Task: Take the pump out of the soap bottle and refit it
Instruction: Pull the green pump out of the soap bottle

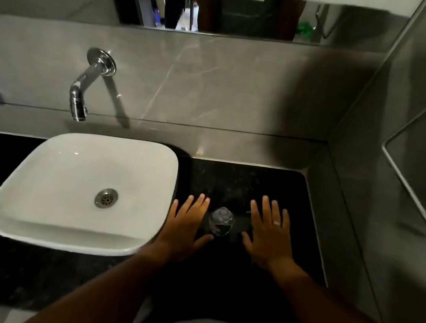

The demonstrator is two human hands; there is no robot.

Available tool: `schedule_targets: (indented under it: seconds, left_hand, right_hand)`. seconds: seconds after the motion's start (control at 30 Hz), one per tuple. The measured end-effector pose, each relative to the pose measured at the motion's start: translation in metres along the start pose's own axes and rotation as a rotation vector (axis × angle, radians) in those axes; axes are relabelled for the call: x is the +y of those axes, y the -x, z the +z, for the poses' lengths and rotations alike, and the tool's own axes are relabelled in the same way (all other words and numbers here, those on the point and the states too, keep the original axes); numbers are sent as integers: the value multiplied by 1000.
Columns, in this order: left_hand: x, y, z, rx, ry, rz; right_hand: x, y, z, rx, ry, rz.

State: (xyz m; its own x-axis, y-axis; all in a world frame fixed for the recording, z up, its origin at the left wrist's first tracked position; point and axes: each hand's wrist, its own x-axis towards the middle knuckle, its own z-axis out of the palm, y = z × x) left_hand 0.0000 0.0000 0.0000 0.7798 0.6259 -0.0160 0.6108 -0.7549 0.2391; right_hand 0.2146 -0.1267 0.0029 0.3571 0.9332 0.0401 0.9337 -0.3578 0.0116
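A small clear soap bottle (221, 220) stands upright on the black counter (244, 183), seen from above, with its pump on top. My left hand (186, 224) lies flat on the counter just left of the bottle, fingers spread, not touching it. My right hand (269, 231) lies flat just right of the bottle, fingers spread, with a ring on one finger. Both hands hold nothing. The bottle's lower part is hard to make out against the dark counter.
A white square basin (54, 169) with a metal drain (106, 198) sits to the left, close to my left hand. A chrome tap (83, 88) sticks out of the grey wall above it. A grey side wall (387, 207) borders the counter on the right.
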Motion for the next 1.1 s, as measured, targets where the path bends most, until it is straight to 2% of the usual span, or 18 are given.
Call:
schedule_targets:
  seconds: [0.13, 0.23, 0.37, 0.63, 0.73, 0.87, 1.1]
  left_hand:
    - [-1, 2, 31, -38, 47, -100]
    - [5, -13, 40, -2, 182, -136]
    - [10, -30, 50, 87, 367, -147]
    - [7, -57, 52, 155, 495, -138]
    - [5, -60, 50, 156, 527, -134]
    - [4, -56, 48, 110, 532, -103]
    - [5, -51, 47, 99, 545, -120]
  right_hand:
    - [2, 5, 21, -109, -111, 243]
    - [2, -8, 27, -145, -204, 410]
    - [3, -26, 35, -186, -268, 455]
    - [7, -46, 55, -226, -304, 472]
    - [7, -50, 51, -194, -440, 529]
    - [8, -62, 27, -90, -840, 545]
    - [10, -87, -61, 256, -1316, 325]
